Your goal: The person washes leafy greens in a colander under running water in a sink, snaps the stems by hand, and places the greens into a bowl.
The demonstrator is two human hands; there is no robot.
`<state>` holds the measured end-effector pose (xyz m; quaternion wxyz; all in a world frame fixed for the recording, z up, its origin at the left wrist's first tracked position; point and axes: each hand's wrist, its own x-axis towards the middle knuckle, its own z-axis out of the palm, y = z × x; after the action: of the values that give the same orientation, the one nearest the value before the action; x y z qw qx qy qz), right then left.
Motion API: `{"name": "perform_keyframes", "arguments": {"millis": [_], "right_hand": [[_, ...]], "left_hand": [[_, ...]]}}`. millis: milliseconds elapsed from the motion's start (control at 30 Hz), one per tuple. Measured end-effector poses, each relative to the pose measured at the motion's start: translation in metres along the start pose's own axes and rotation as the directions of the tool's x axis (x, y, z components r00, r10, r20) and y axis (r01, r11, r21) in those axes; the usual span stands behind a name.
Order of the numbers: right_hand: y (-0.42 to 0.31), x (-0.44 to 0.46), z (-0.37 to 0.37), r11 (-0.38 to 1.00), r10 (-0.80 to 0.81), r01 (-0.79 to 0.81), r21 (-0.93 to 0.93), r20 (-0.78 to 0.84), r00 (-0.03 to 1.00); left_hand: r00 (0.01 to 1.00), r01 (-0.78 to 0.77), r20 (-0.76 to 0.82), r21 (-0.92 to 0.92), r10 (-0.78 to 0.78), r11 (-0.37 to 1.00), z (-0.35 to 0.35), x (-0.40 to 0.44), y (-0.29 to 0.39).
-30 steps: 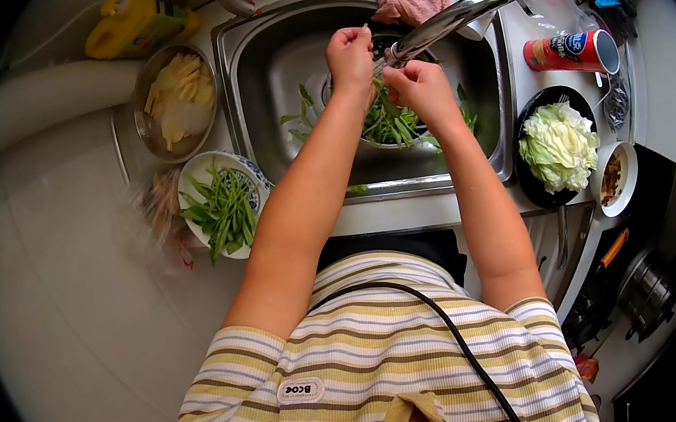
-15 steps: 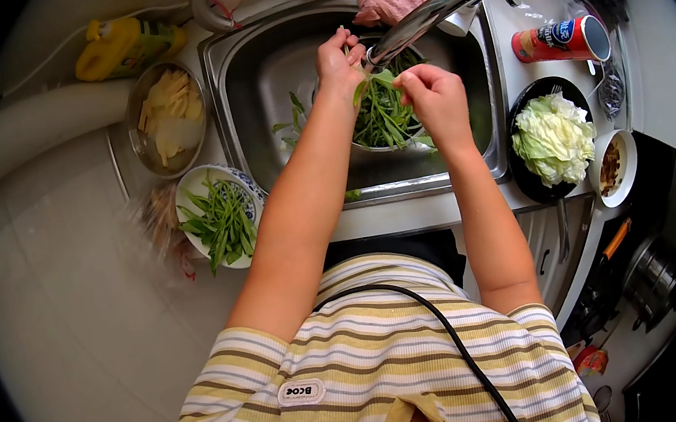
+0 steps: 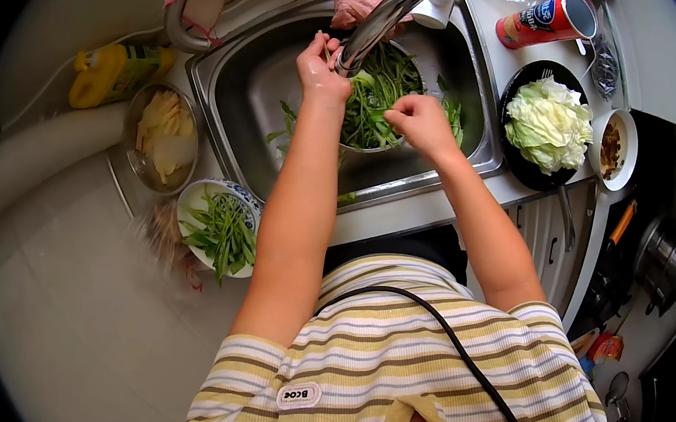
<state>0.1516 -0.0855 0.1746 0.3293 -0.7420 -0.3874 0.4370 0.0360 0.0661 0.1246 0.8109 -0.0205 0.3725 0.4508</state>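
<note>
My left hand (image 3: 322, 73) is closed around a stalk of leafy greens, beside the spout of the chrome faucet (image 3: 403, 13); a pale stem end sticks up between its fingers. Pinched together at the fingertips, my right hand (image 3: 421, 122) is over the greens, on what looks like a leaf, though the fingers hide most of it. Below both hands, a heap of long-leaved greens (image 3: 372, 111) fills a round container whose rim shows in part. The metal sink (image 3: 252, 79) surrounds it, with loose leaves on both sides.
At left are a bowl of cut greens (image 3: 224, 234), a bowl of pale slices (image 3: 164, 131) and a yellow bottle (image 3: 118, 72). A pink cloth (image 3: 360, 2) hangs by the faucet. At right are cabbage leaves (image 3: 549, 124), a red canister (image 3: 541, 21) and a white bowl (image 3: 624, 149).
My right hand has moved down and slightly left, away from the faucet, still pinched. My left hand stays closed near the spout. The whole view has shifted a little.
</note>
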Motion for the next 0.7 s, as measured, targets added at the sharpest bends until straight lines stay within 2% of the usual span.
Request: {"name": "perform_keyframes", "arguments": {"millis": [33, 67, 100, 133, 200, 233, 267, 333, 367, 400, 467, 500, 533, 600, 633, 700], "right_hand": [[0.005, -0.005, -0.012, 0.992, -0.075, 0.066, -0.104, -0.092, 0.993], [0.017, -0.008, -0.021, 0.96, -0.16, 0.106, -0.26, -0.198, 0.967], [0.032, -0.008, -0.03, 0.876, -0.197, 0.072, -0.477, -0.217, 0.956], [0.054, -0.007, -0.037, 0.793, -0.127, 0.017, -0.609, -0.138, 0.982], [0.113, -0.008, -0.03, 0.496, -0.061, -0.139, -0.857, -0.195, 0.979], [0.117, -0.008, -0.03, 0.496, -0.06, -0.143, -0.857, -0.199, 0.978], [0.121, -0.01, -0.028, 0.504, -0.196, -0.07, -0.861, -0.193, 0.961], [0.109, -0.014, -0.029, 0.506, -0.321, 0.004, -0.863, -0.184, 0.929], [0.097, -0.011, -0.036, 0.617, -0.234, 0.004, -0.787, -0.178, 0.956], [0.08, -0.007, -0.042, 0.716, -0.148, -0.004, -0.698, -0.158, 0.976], [0.061, 0.003, -0.035, 0.766, -0.164, 0.027, -0.643, -0.155, 0.974], [0.052, 0.012, -0.026, 0.961, -0.066, 0.03, -0.275, -0.122, 0.99], [0.042, 0.017, -0.017, 0.99, 0.01, -0.003, 0.138, -0.052, 0.999], [0.001, 0.019, -0.002, 0.973, 0.026, -0.055, 0.226, 0.129, 0.991], [0.0, 0.022, 0.008, 0.973, 0.019, -0.049, 0.225, 0.135, 0.991], [0.001, 0.03, 0.025, 0.925, -0.026, -0.018, 0.378, 0.112, 0.993]], "left_hand": [[1.0, 0.0, 0.0, 0.003, 0.0, 1.0, 0.004, -0.008, 0.001], [0.985, 0.127, 0.12, -0.051, -0.12, 0.991, 0.007, -0.016, 0.002], [0.942, 0.258, 0.244, -0.088, -0.231, 0.962, 0.008, -0.024, 0.003], [0.942, 0.261, 0.24, -0.082, -0.235, 0.962, 0.007, -0.03, 0.002], [0.865, 0.412, 0.369, -0.136, -0.34, 0.901, 0.007, -0.034, -0.005], [0.805, 0.487, 0.463, -0.159, -0.371, 0.859, 0.006, -0.035, -0.007], [0.806, 0.488, 0.461, -0.161, -0.372, 0.858, 0.005, -0.035, -0.01], [0.899, 0.392, 0.269, -0.147, -0.345, 0.908, 0.012, -0.046, -0.012], [0.879, 0.395, 0.335, -0.114, -0.339, 0.912, 0.003, -0.041, -0.012], [0.88, 0.393, 0.336, -0.112, -0.337, 0.913, 0.003, -0.041, -0.01], [0.873, 0.391, 0.342, -0.068, -0.347, 0.918, 0.001, -0.042, -0.008], [0.873, 0.392, 0.342, -0.068, -0.348, 0.917, 0.0, -0.042, -0.008], [0.881, 0.353, 0.349, -0.034, -0.32, 0.935, -0.001, -0.041, -0.007], [0.89, 0.307, 0.357, -0.005, -0.285, 0.952, -0.005, -0.038, -0.008], [0.915, 0.252, 0.313, 0.049, -0.254, 0.966, -0.005, -0.037, -0.008], [0.955, 0.149, 0.236, 0.134, -0.178, 0.98, -0.006, -0.038, -0.006]]}}
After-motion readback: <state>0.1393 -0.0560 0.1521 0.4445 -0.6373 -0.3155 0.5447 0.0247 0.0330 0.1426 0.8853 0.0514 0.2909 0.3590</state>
